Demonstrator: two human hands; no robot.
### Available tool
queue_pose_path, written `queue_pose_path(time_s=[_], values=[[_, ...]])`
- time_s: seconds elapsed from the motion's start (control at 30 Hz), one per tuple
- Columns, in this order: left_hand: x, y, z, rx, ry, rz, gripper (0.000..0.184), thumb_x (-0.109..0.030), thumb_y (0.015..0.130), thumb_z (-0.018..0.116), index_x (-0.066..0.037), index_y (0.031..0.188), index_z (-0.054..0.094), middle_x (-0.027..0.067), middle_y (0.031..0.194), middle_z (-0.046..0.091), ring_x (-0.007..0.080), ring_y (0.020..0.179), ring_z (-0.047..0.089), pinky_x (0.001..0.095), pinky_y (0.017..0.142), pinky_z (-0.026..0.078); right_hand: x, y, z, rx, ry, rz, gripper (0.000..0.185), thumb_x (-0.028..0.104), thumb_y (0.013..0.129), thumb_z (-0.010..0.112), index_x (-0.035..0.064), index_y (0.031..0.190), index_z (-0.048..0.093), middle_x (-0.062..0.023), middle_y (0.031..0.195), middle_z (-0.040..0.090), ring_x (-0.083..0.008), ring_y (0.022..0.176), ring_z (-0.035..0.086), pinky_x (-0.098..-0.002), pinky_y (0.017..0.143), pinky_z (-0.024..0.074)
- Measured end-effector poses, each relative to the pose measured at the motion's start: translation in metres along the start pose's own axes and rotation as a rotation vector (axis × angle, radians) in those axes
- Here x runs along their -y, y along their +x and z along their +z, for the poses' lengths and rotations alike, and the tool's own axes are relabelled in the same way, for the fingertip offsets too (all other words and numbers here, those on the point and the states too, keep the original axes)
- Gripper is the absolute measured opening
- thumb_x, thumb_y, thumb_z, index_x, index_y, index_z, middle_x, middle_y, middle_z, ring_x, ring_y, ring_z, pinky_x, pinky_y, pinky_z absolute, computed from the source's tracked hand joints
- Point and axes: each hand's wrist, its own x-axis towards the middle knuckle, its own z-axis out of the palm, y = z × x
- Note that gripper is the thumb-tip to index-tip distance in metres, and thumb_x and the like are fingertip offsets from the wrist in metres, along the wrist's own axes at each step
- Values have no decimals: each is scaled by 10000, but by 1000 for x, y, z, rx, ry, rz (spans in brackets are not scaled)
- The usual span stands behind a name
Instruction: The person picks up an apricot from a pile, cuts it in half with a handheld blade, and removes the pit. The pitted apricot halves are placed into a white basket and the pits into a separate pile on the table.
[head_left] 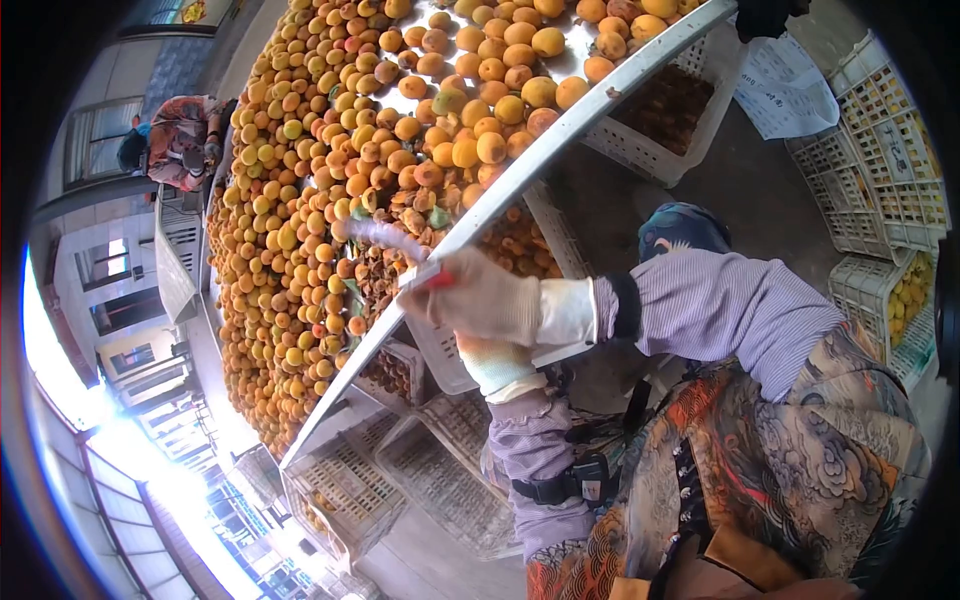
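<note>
My gloved right hand (490,300) is closed at the near rim of the sorting table, around what looks like a red-handled knife (432,278). Its pale blade is smeared by motion and points over the fruit. Just below and partly behind it is my gloved left hand (492,368), its fingers hidden by the right one. Whole orange-yellow apricots (330,160) cover the metal table (570,135). Close to the blade lies a patch of split apricot pieces (408,215) with a few green leaves.
Under the table rim stand white plastic crates (640,150), some with brownish contents. More crates (865,150) holding yellow fruit are stacked at the right, near a printed sheet (785,90). Another person (180,145) is at the table's far side. A patterned blue cap-like shape (685,228) shows beyond my right arm.
</note>
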Motion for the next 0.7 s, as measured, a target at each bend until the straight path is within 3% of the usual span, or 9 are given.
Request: queue_pose_path(time_s=[0.03, 0.1, 0.2, 0.27, 0.33, 0.37, 0.47, 0.6, 0.7], values=[[-14, -3, 6, 9, 105, 93, 433, -173, 815, 662, 10, 1152, 461, 83, 1000, 609, 174, 916, 590, 258, 804, 471, 14, 4, -6, -6, 3, -2, 189, 269, 828, 588, 112, 744, 524, 40, 494, 439, -112, 392, 421, -232, 372, 271], [-49, -10, 22, -27, 202, 181, 567, -94, 655, 787, 19, 1116, 476, 38, 872, 628, 124, 787, 596, 250, 715, 480, 61, 16, -21, -164, 133, 658, 287, 352, 877, 553, 132, 705, 490, 47, 475, 384, -91, 351, 345, -221, 341, 198], [-57, -17, 30, 39, 83, 14, 569, -77, 628, 788, 23, 1099, 485, 7, 817, 598, 83, 741, 565, 236, 688, 469, 70, 26, -35, -237, 413, 739, 315, 354, 911, 512, 141, 685, 461, 53, 471, 331, -79, 335, 273, -246, 323, 173], [-51, -9, 32, -39, 200, 148, 427, -161, 728, 722, 3, 1050, 494, -3, 762, 560, 72, 636, 508, 249, 619, 464, 80, 31, -35, -281, 392, 745, 322, 361, 924, 493, 153, 686, 430, 67, 478, 283, -68, 342, 218, -251, 329, 156], [-66, 0, 27, 112, -1403, -555, 284, -264, 868, 561, -23, 1002, 495, 19, 740, 547, 105, 559, 447, 264, 579, 444, 83, 36, -41, -312, 413, 698, 326, 369, 917, 502, 159, 681, 422, 73, 476, 271, -65, 346, 223, -247, 334, 154], [-78, 1, 28, 57, -1379, -534, 320, -343, 943, 407, -41, 964, 510, 49, 740, 546, 135, 531, 415, 274, 567, 422, 86, 37, -46, -288, 368, 680, 342, 374, 902, 534, 160, 654, 437, 66, 471, 324, -63, 336, 265, -237, 320, 193], [-88, 11, 21, 183, -1235, -380, 379, -396, 940, 420, -35, 939, 539, 37, 738, 548, 131, 538, 415, 283, 590, 426, 99, 37, -44, -245, 90, 667, 294, 327, 884, 590, 136, 674, 514, 52, 467, 402, -69, 316, 309, -245, 296, 237], [-107, 34, 11, 119, -945, -161, 405, -446, 943, 415, -66, 971, 551, 49, 821, 576, 147, 595, 492, 290, 613, 442, 68, 27, -44, 4, -121, 492, 144, 152, 857, 645, 39, 935, 600, 37, 767, 589, -45, 662, 539, -178, 572, 438], [-122, 40, 20, 149, -816, -62, 429, -469, 938, 428, -73, 1043, 558, 53, 885, 601, 169, 728, 580, 305, 688, 495, 47, 25, -45, 47, -120, 471, 258, 103, 855, 638, 28, 1092, 570, 5, 875, 622, -74, 796, 560, -212, 729, 465]])
